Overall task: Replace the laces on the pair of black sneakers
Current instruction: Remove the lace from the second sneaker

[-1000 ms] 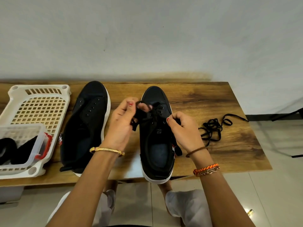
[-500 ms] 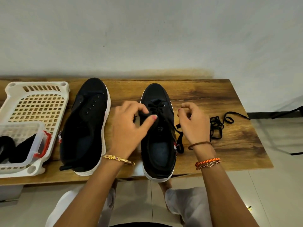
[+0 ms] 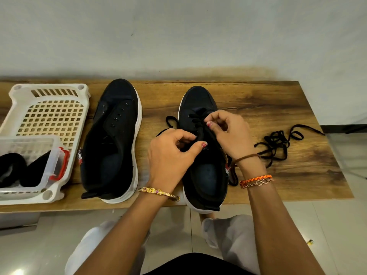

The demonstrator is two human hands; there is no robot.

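Observation:
Two black sneakers with white soles lie on the wooden table (image 3: 258, 100), toes pointing away from me. The left sneaker (image 3: 113, 143) has bare eyelets and no lace. The right sneaker (image 3: 200, 171) carries a black lace (image 3: 196, 117) through its front eyelets, and one lace end loops out to its left. My left hand (image 3: 170, 155) sits over the shoe's tongue, thumb and fingers curled around the lace there. My right hand (image 3: 230, 132) pinches the lace at the right eyelet row. A loose black lace (image 3: 278, 143) lies tangled to the right of the shoe.
A white perforated basket (image 3: 47, 116) stands at the table's left end. A clear box with a red latch (image 3: 49, 165) rests in it and holds dark items. My knees show below the table's front edge, and the wall runs close behind it.
My right hand has moved left from beside the shoe onto the eyelets. My left hand has shifted slightly right and lower over the tongue. A lace loop now lies out on the shoe's left.

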